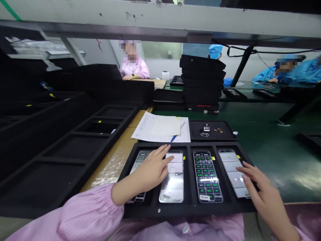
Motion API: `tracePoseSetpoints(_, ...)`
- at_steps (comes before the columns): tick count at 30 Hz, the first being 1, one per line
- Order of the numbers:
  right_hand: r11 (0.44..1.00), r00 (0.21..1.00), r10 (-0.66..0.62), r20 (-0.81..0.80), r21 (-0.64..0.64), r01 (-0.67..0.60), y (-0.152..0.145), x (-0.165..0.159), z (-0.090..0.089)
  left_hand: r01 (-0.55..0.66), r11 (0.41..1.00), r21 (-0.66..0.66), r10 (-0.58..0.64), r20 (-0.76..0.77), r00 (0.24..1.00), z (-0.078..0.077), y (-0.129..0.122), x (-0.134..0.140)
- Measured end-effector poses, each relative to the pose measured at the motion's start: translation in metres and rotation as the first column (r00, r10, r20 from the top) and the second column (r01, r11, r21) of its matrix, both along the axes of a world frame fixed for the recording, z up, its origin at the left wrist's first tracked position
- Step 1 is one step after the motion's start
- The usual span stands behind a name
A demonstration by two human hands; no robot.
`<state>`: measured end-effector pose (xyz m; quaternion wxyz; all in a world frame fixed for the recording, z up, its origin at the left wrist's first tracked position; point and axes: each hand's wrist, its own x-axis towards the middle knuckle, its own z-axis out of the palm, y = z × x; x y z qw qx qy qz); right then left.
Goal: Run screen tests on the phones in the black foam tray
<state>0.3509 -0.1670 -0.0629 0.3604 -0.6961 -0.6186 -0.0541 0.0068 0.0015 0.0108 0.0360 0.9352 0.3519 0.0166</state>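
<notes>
A black foam tray (158, 210) in front of me holds several phones in its compartments. My left hand (154, 167) reaches over the leftmost phone (140, 159), hiding much of it. Its fingers are apart, with the index fingertip at the white-screened second phone (173, 187). To the right lies a phone with a dark screen and green-lettered grid (207, 174); neither hand is on it. My right hand (262, 189) is open over the rightmost phone (232, 167), fingers at its right edge and screen; I cannot tell whether they touch. Neither hand holds anything.
Papers (165, 125) with a blue pen (173, 138) lie beyond the tray, beside a small black tray (213, 135) with small parts. Stacked black trays (203, 83) stand behind. Long black trays (65, 147) fill the left. A shelf beam (160, 20) crosses overhead; people sit across.
</notes>
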Motion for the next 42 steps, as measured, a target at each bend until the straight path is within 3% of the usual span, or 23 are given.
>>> tracePoseSetpoints(4, 0.994, 0.988, -0.093, -0.123, -0.069, 0.085, 0.006, -0.013, 0.003, 0.002, 1.0, 0.01, -0.002, 0.013, 1.0, -0.003, -0.004, 0.001)
tracePoseSetpoints(9, 0.992, 0.963, -0.108, -0.249, -0.092, 0.087, 0.004, -0.02, 0.003, 0.058, 0.998, 0.006, -0.058, 0.047, 0.997, 0.002, -0.014, 0.0)
tracePoseSetpoints(21, 0.995, 0.943, -0.094, -0.319, -0.071, 0.075, 0.006, -0.018, -0.002, 0.181, 0.983, 0.017, -0.182, 0.071, 0.981, 0.006, -0.031, -0.004)
tracePoseSetpoints(26, 0.998, 0.948, -0.068, -0.311, -0.019, 0.066, 0.008, -0.016, 0.0, 0.262, 0.959, 0.107, -0.271, 0.08, 0.959, -0.014, -0.041, -0.015)
tracePoseSetpoints(29, 0.996, 0.964, -0.087, -0.25, -0.003, 0.089, 0.012, -0.008, 0.004, 0.238, 0.948, 0.21, -0.267, 0.12, 0.956, -0.023, -0.042, -0.026)
tracePoseSetpoints(34, 0.991, 0.992, -0.111, -0.062, -0.078, 0.106, 0.022, 0.009, 0.005, 0.116, 0.948, 0.296, -0.181, 0.204, 0.962, -0.016, -0.038, -0.048)
tracePoseSetpoints(38, 0.989, 0.996, -0.088, 0.008, -0.122, 0.088, 0.031, 0.014, 0.003, -0.01, 0.955, 0.298, -0.082, 0.294, 0.952, -0.019, -0.03, -0.069)
tracePoseSetpoints(42, 0.988, 0.999, -0.025, 0.038, -0.15, 0.031, 0.039, -0.007, 0.013, -0.098, 0.962, 0.254, 0.005, 0.346, 0.938, -0.028, -0.026, -0.085)
